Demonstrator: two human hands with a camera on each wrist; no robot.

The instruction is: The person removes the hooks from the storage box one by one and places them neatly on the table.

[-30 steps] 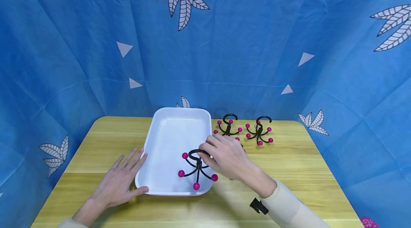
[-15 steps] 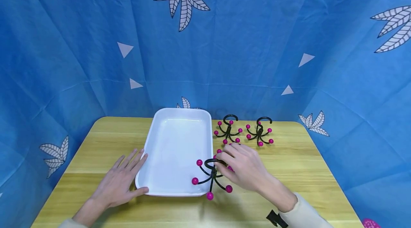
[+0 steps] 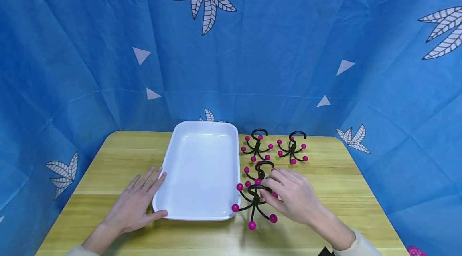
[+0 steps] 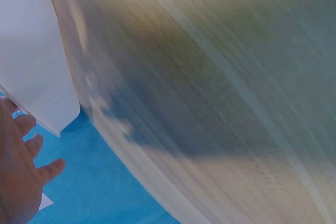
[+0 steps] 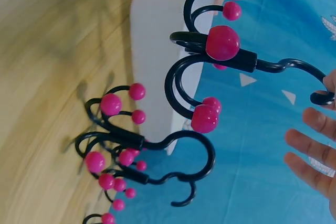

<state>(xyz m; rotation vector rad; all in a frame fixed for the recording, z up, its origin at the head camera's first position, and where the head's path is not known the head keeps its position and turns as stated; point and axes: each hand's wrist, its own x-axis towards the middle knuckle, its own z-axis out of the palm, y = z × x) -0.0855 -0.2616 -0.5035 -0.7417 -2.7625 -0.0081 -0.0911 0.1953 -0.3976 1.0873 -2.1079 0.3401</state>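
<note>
My right hand pinches the curved top of a black multi-arm hook hanger with pink ball tips. In the right wrist view this held hanger hangs in the air above the table, its balls apart from the wood. Flat and spread, my left hand touches the left side of a white tray, fingertips at the rim. Three more such hangers stand right of the tray: a near hanger partly hidden behind the held one, a back hanger and a back right hanger.
The light wooden table ends at a blue curtain printed with leaves and triangles, which encloses the back and both sides. Bare wood lies right of the hangers and in front of the tray.
My right hand has carried the held hanger from over the tray's front right corner to the right, beyond its rim. The near hanger has come into view. My left hand has stayed put.
</note>
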